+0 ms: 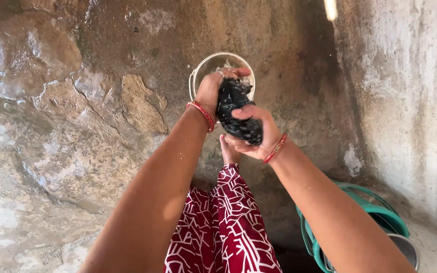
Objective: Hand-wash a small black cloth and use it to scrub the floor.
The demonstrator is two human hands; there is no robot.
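Here, the left hand (212, 88) and the right hand (255, 135) are both clamped on a wet, dark, white-speckled cloth bundle (236, 110), held twisted between them above a round steel bowl (204, 69). The bowl stands on the wet, cracked concrete floor (77, 126). A green plastic bucket (380, 215) sits near the right forearm, beside the plastered wall (410, 91).

Wet, cracked concrete floor (77, 126) bears a steel bowl (206, 65) and green bucket (380, 212).
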